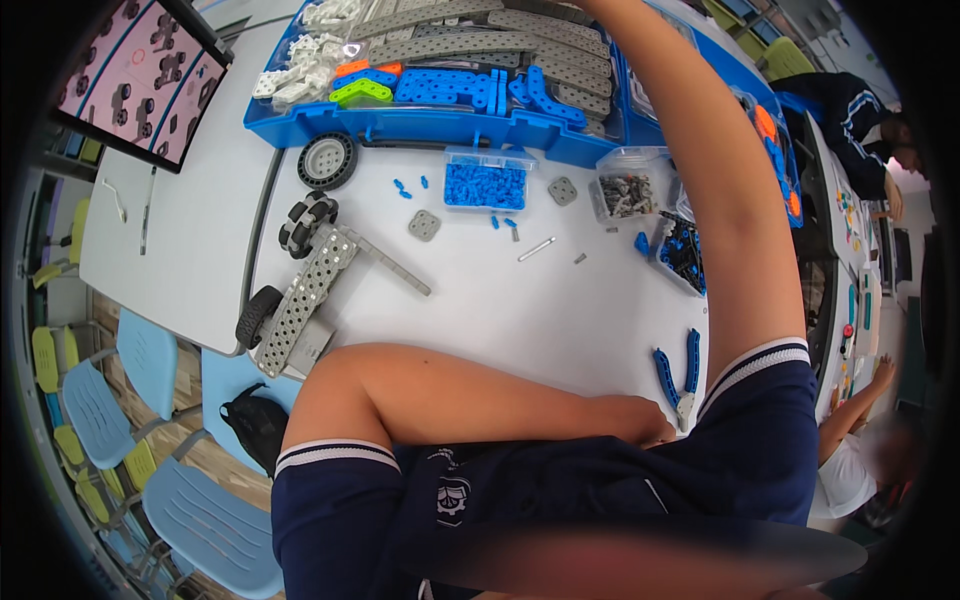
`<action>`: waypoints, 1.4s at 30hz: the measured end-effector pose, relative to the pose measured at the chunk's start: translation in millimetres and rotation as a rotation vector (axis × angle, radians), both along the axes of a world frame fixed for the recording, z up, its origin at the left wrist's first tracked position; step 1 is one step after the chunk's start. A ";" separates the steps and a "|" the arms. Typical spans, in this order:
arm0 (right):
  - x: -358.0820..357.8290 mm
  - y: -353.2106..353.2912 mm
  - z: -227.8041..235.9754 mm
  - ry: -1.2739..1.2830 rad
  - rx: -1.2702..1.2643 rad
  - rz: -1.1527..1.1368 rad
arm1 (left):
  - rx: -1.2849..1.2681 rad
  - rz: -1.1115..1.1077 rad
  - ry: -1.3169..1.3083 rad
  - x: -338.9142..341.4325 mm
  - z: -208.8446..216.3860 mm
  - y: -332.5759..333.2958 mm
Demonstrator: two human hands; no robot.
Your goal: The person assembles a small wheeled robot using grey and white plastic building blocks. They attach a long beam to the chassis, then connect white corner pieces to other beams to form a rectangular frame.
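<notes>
My left forearm lies across my front, and my left hand (pixel 636 420) rests near the table's front edge. Its fingers look curled in; whatever they hold, if anything, is hidden. Just right of it lie blue-handled pliers (pixel 692 362), handles spread. My right arm stretches far forward over the blue parts case, its hand beyond the top of the picture. On the left of the table stands a grey perforated build (pixel 305 290) with a dark wheel and a roller wheel. A loose wheel (pixel 327 162) lies behind it.
The blue case (pixel 400 130) holds grey strips, white pieces and blue plates. Before it stand a box of blue pins (pixel 485 182), a box of small fasteners (pixel 625 190) and a box of black pieces (pixel 680 252). A screen (pixel 140 80) stands far left; other people sit at right.
</notes>
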State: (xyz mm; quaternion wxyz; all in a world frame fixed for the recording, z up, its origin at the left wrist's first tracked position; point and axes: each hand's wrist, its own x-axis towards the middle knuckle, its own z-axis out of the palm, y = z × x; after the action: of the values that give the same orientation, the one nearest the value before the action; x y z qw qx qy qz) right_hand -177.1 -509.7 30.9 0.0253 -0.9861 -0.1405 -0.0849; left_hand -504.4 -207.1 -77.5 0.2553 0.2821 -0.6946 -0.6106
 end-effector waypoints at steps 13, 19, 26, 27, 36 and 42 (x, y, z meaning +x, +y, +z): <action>-9.9 -9.0 -18.8 -0.013 -0.270 0.031 | 0.048 -0.013 -0.008 16.2 18.8 0.8; -18.1 -12.9 -16.0 -0.056 -0.200 0.034 | 0.006 0.007 0.026 7.7 8.3 1.3; -5.6 5.4 -19.4 -0.006 -0.136 -0.210 | -0.031 0.001 -0.006 6.2 5.4 0.5; -1.2 7.2 -19.6 0.039 -0.128 -0.250 | -0.016 -0.013 -0.023 7.5 7.7 -0.1; 17.4 -4.2 -19.9 0.141 0.000 -0.366 | 0.075 -0.011 -0.080 18.5 27.2 -1.3; 19.3 3.5 -18.1 0.150 0.083 -0.445 | 0.021 -0.043 -0.077 14.5 20.7 -2.9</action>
State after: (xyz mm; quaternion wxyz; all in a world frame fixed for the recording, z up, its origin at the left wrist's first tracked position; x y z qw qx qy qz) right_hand -157.9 -506.2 12.8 0.0567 -0.9945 0.0860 -0.0207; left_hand -489.9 -210.0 -56.8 0.2121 0.2930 -0.7035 -0.6117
